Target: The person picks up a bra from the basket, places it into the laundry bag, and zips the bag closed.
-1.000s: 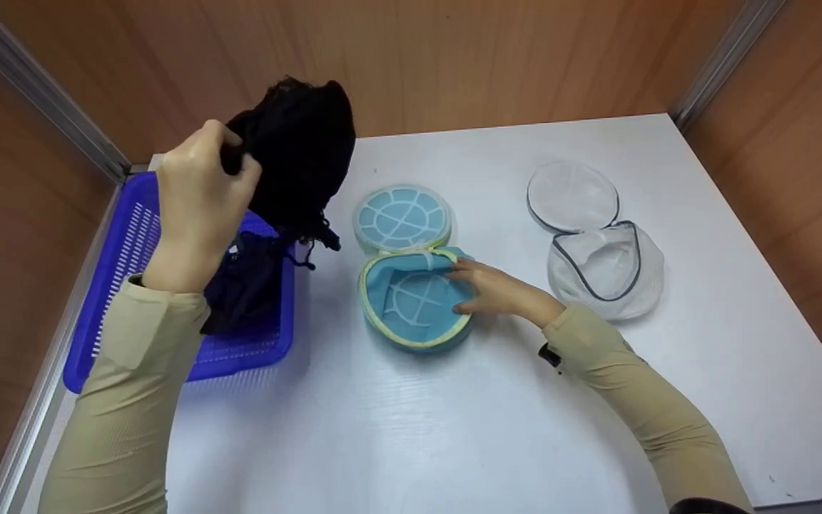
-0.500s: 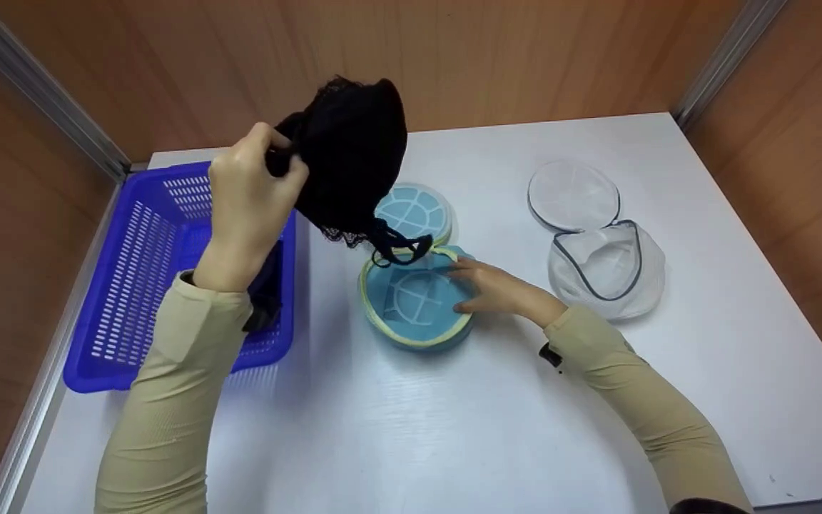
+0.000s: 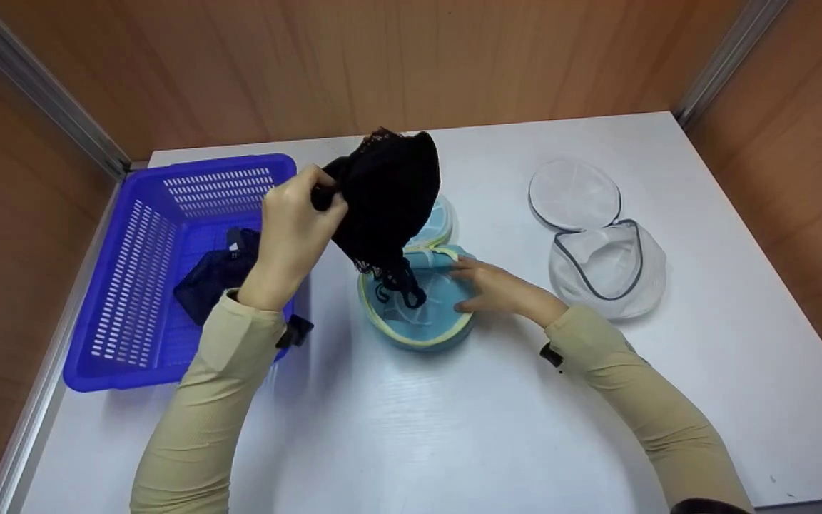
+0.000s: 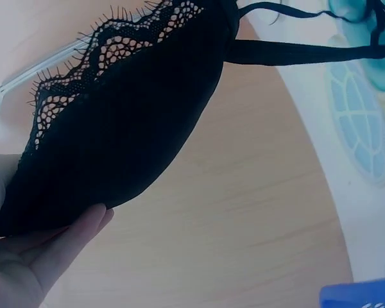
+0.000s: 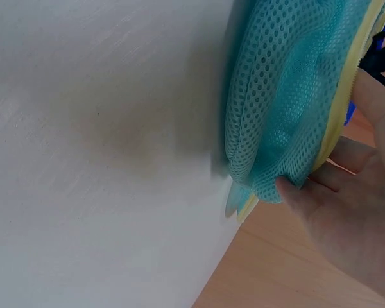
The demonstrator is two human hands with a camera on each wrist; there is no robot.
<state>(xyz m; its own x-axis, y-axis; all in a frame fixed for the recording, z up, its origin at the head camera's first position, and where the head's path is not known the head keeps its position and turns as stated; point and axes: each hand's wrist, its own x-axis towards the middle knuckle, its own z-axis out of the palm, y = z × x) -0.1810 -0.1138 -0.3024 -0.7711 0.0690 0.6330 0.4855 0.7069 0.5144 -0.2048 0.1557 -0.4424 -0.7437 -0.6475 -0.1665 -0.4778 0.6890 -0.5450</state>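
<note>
A black bra [image 3: 389,193] with lace trim hangs from my left hand [image 3: 297,228], which pinches it at one end. In the left wrist view the fingers [image 4: 70,244] hold the edge of a bra cup [image 4: 135,122]. Its straps dangle into the mouth of a blue mesh laundry bag [image 3: 418,335] with a yellow zip edge. My right hand [image 3: 500,289] grips that bag's right rim, and in the right wrist view the fingers [image 5: 301,192] lie on both sides of the mesh wall [image 5: 276,115]. The bra partly covers the bag's flipped-back round lid [image 3: 439,221].
A blue plastic basket [image 3: 118,285] stands on the left, with a dark garment [image 3: 215,278] inside. On the right lies a white mesh laundry bag [image 3: 611,285], its round lid [image 3: 574,194] folded back. Wooden panels [image 3: 411,64] enclose the white table [image 3: 411,428].
My left hand has carried the bra rightward from over the basket, then lowered it over the blue bag. The right hand has stayed at the bag's rim.
</note>
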